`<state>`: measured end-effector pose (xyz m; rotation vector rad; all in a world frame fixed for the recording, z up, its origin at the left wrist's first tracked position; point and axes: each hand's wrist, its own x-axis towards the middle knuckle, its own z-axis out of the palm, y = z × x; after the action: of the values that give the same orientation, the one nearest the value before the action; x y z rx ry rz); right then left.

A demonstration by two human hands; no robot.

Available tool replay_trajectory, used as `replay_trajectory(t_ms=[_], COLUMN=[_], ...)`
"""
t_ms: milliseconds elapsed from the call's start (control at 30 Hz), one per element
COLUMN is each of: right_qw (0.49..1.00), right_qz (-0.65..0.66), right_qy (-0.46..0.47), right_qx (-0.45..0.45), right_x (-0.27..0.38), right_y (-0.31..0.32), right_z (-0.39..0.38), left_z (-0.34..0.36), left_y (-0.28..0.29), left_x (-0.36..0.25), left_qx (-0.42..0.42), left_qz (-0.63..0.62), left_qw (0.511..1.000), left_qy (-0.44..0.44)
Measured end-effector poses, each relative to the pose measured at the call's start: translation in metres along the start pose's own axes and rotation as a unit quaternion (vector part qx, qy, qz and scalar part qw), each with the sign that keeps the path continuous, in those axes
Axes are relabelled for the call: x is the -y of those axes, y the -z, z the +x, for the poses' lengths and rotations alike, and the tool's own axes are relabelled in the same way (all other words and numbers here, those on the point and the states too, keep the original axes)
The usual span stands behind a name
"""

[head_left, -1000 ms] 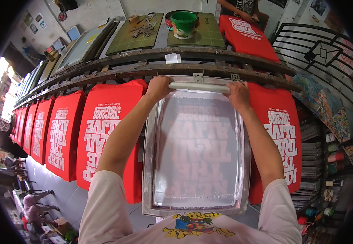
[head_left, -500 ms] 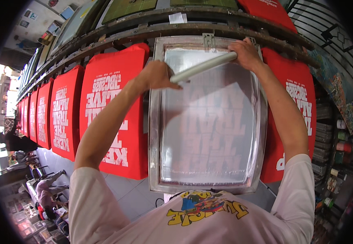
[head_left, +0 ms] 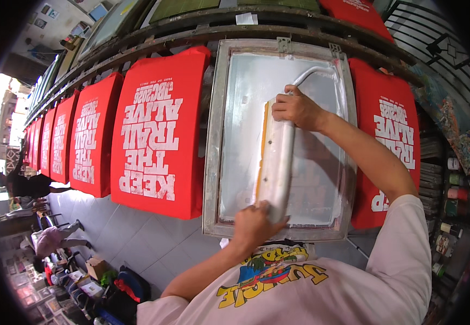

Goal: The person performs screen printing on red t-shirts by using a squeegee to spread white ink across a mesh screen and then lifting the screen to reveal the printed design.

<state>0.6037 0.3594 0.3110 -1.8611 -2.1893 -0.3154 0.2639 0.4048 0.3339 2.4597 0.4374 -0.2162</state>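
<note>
Both my hands hold a long squeegee (head_left: 276, 165), pale on its body with an orange-yellow blade edge on its left side. It lies lengthwise over a screen-printing frame (head_left: 211, 157), tilted slightly. My right hand (head_left: 300, 111) is closed on its far end, while my left hand (head_left: 257, 223) grips the near end close to my shirt. Under it the pale mesh (head_left: 240, 146) has a whitish film, and a thick curved line of white ink (head_left: 317, 70) runs near the far right corner. Whether the blade touches the mesh, I cannot tell.
Red shirts (head_left: 124, 130) with white print lie in a row to the left, another red shirt (head_left: 362, 141) to the right. Metal hinges (head_left: 284, 46) join the frame to a dark rail (head_left: 191, 39). Other people are at far left; jars (head_left: 451, 195) stand on the right.
The squeegee has swung from crosswise at the frame's far end to lengthwise over its middle. My left hand came toward me; my right moved left and nearer. The view shifted slightly.
</note>
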Motion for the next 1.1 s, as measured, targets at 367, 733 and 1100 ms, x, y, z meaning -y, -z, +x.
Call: replay_trajectory(t_ms=[367, 733, 1100], right_qw=[0.970, 0.905, 0.805], right_qz=[-0.061, -0.117, -0.050], right_qy=[-0.236, -0.406, -0.583], right_qx=[0.010, 0.040, 0.096], right_x=[-0.112, -0.193, -0.027], right_y=[0.090, 0.032, 0.041], right_z=[-0.069, -0.081, -0.099], left_z=[0.182, 0.407, 0.438], left_y=[0.077, 0.122, 0.125], left_x=[-0.015, 0.039, 0.015], left_qx=[-0.109, -0.190, -0.043], left_qz=[0.116, 0.209, 0.235], left_qw=[0.987, 0.942, 0.920], left_qy=[-0.036, -0.184, -0.310])
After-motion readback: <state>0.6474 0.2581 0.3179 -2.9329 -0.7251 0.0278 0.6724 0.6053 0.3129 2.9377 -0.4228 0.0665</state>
